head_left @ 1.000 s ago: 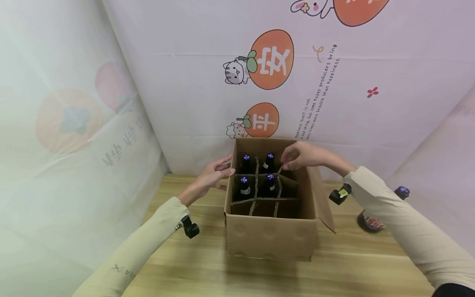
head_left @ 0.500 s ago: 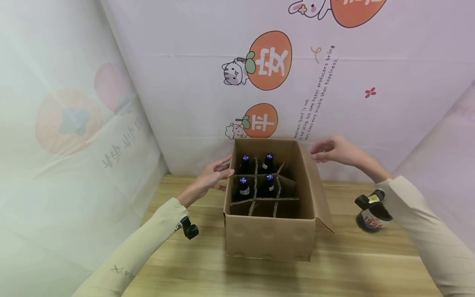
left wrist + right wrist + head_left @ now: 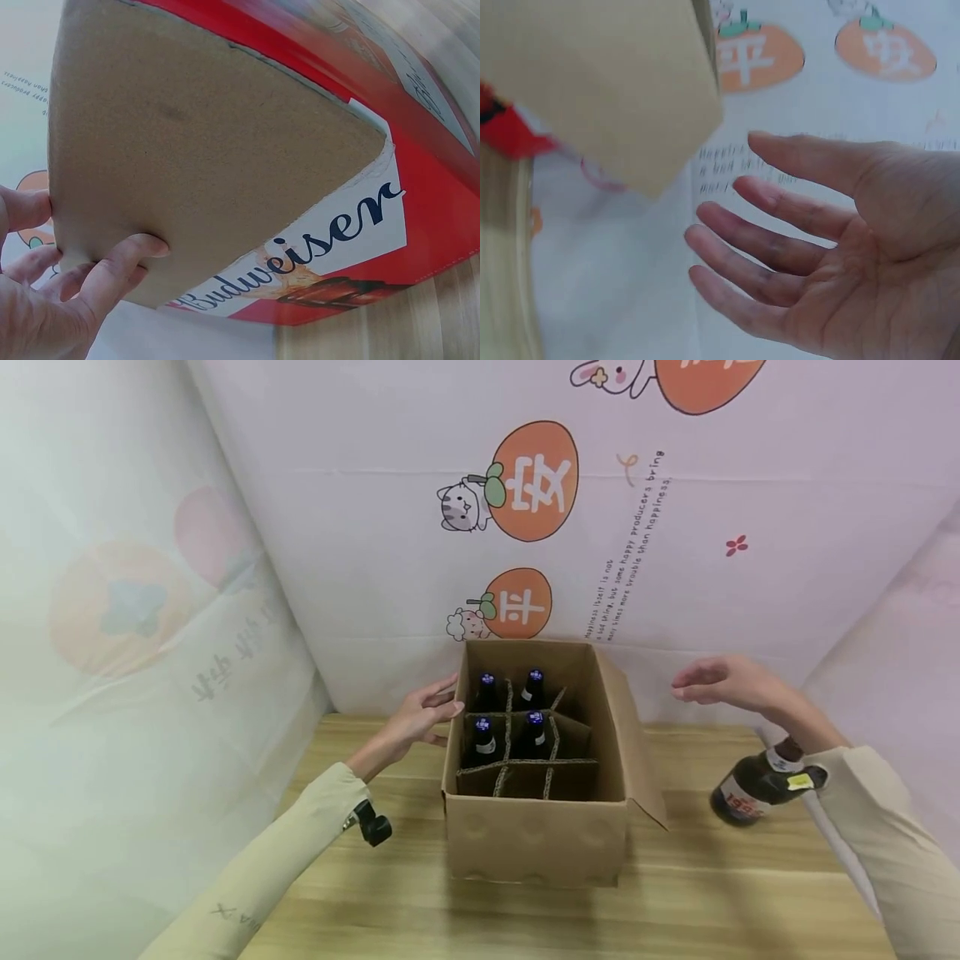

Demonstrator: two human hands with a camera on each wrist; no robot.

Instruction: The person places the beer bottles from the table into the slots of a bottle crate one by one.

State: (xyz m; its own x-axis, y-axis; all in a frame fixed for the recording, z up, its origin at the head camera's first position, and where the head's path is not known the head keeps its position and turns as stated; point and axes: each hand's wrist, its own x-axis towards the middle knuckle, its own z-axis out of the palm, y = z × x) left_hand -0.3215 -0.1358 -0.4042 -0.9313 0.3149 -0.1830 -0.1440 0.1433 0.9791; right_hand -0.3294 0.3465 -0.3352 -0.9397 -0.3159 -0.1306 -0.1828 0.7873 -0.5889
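On the table stands an open cardboard box (image 3: 536,843) with cardboard dividers (image 3: 525,763). Several dark bottles (image 3: 485,745) with blue caps stand in its left and middle compartments toward the back. My left hand (image 3: 411,720) rests against the box's left side, thumb near the rim. In the left wrist view, fingertips touch the brown flap (image 3: 210,142) that hangs over the red Budwieser-style printed side (image 3: 442,202). To the right of the box, my right hand (image 3: 738,681) is in the air with loosely bent fingers, holding nothing; the right wrist view shows its bare palm (image 3: 885,277).
A dark labelled bottle (image 3: 738,789) stands on the wooden table (image 3: 360,902) at the right, partly behind my right wrist camera (image 3: 810,778). The box's right flap (image 3: 637,752) sticks outward. A printed white cloth (image 3: 375,543) hangs behind the table.
My right hand has come out of the box's back right compartment and moved right, past the right flap. My left hand has stayed at the box's left side.
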